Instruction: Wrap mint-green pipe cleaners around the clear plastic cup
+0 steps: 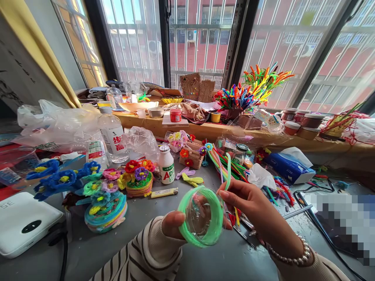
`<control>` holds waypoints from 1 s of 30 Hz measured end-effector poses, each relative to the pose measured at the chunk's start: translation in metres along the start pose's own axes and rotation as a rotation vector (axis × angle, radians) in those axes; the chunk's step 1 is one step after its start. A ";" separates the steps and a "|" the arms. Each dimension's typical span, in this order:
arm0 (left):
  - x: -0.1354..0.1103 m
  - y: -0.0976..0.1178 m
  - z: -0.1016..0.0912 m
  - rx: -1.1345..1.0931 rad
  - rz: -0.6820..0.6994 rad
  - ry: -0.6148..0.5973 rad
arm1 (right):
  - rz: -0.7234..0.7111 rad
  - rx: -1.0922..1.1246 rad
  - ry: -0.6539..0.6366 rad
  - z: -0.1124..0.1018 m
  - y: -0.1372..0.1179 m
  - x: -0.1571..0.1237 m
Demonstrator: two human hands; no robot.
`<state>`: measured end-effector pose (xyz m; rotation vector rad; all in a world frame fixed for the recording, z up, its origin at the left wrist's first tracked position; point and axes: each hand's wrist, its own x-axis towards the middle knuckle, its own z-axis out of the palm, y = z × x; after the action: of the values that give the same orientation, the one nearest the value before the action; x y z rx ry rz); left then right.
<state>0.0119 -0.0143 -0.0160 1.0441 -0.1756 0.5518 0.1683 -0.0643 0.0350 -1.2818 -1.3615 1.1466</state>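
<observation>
My left hand grips a clear round container from below, its thumb on the rim. A green pipe cleaner is wound around that container in several turns. My right hand pinches the loose green end at the container's upper right, and the free end sticks up above the fingers. A striped sleeve covers my left wrist; a bead bracelet sits on my right wrist. Both hands hover over the grey table.
Pipe-cleaner flowers and coiled discs lie at left beside a white device. A small white bottle, a water bottle, loose pipe cleaners, a tissue pack and a small basket crowd the middle. Jars and bundled stems line the sill.
</observation>
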 end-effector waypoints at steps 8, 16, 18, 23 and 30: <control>0.005 0.012 0.002 0.306 -0.065 -0.105 | -0.004 -0.013 0.080 -0.006 0.002 0.003; -0.002 0.000 -0.005 0.658 -0.011 -0.033 | -0.075 -0.119 0.152 -0.006 0.005 0.002; -0.004 -0.005 -0.004 0.718 -0.023 0.084 | -0.111 -0.158 0.180 -0.007 0.006 0.001; -0.001 -0.008 0.003 0.900 -0.103 0.306 | -0.220 -0.326 0.248 -0.005 0.004 -0.003; 0.004 -0.014 0.000 1.108 0.066 0.462 | -0.474 -0.582 0.274 0.000 -0.002 -0.007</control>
<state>0.0222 -0.0185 -0.0252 1.9350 0.5767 0.9703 0.1684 -0.0709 0.0366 -1.3400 -1.7268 0.2407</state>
